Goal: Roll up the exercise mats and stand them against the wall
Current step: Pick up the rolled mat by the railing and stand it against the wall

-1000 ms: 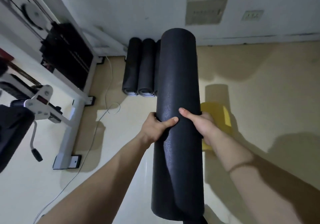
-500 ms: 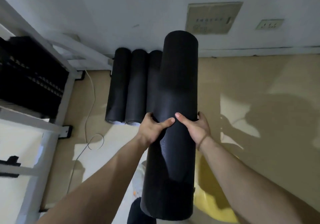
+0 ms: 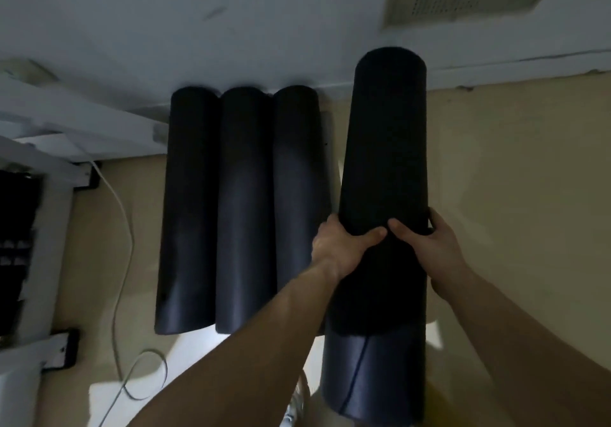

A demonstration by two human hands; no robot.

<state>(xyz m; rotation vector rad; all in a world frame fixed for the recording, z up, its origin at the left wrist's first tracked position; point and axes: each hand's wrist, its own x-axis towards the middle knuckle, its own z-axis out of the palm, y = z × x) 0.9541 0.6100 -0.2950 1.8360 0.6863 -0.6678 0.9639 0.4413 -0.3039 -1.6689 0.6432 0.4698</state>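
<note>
Floor [image 3: 512, 195] is stretching rightward from the held mat [image 3: 383, 148] up to the wall [image 3: 231, 23]. On its left, three rolled mats [image 3: 246, 211] are standing against that wall, the nearest just beside it. Left hand [image 3: 340, 248] and right hand [image 3: 429, 244] are gripping the held mat at mid-height from either side, thumbs nearly meeting in front. It is showing black, tightly rolled, roughly upright.
</note>
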